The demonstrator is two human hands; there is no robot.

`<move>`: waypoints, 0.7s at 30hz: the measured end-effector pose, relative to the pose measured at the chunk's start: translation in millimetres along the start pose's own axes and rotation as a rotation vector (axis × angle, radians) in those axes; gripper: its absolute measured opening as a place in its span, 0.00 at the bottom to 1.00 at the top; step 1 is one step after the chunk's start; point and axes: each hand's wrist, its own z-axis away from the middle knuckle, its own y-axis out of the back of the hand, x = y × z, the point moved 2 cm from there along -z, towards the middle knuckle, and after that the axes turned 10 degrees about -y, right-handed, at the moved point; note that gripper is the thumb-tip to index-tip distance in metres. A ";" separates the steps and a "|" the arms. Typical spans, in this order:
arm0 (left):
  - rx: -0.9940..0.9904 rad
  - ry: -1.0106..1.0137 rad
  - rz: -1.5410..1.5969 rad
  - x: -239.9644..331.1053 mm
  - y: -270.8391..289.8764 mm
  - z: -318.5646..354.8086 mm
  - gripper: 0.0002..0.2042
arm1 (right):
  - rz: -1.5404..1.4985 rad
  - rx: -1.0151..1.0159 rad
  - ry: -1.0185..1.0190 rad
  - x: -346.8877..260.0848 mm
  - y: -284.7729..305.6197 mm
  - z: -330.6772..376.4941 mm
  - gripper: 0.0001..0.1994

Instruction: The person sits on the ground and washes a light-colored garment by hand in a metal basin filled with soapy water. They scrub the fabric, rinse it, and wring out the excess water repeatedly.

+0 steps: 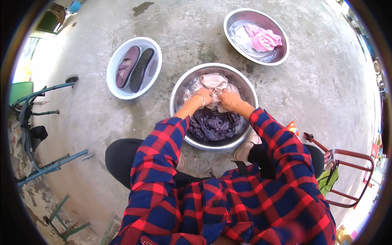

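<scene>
Between my legs stands a round metal basin on the floor. Both my hands are over it, gripping a wet pale pink cloth from its near side. My left hand has its fingers curled into the cloth; a bracelet circles that wrist. Close beside it on the right, my right hand is closed on the same cloth. Nearer to me in the basin lies a crumpled dark purple cloth, which neither hand holds. My fingertips are partly hidden in the folds.
A white oval tub with a pair of purple shoes stands at the far left. Another metal basin, holding pink laundry in water, is at the far right. Blue metal frames are at left, a dark red metal frame at right.
</scene>
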 end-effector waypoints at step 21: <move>0.682 -0.409 0.090 125.5 128.7 180.7 0.33 | -1.368 0.207 0.215 -47.7 244.3 162.7 0.15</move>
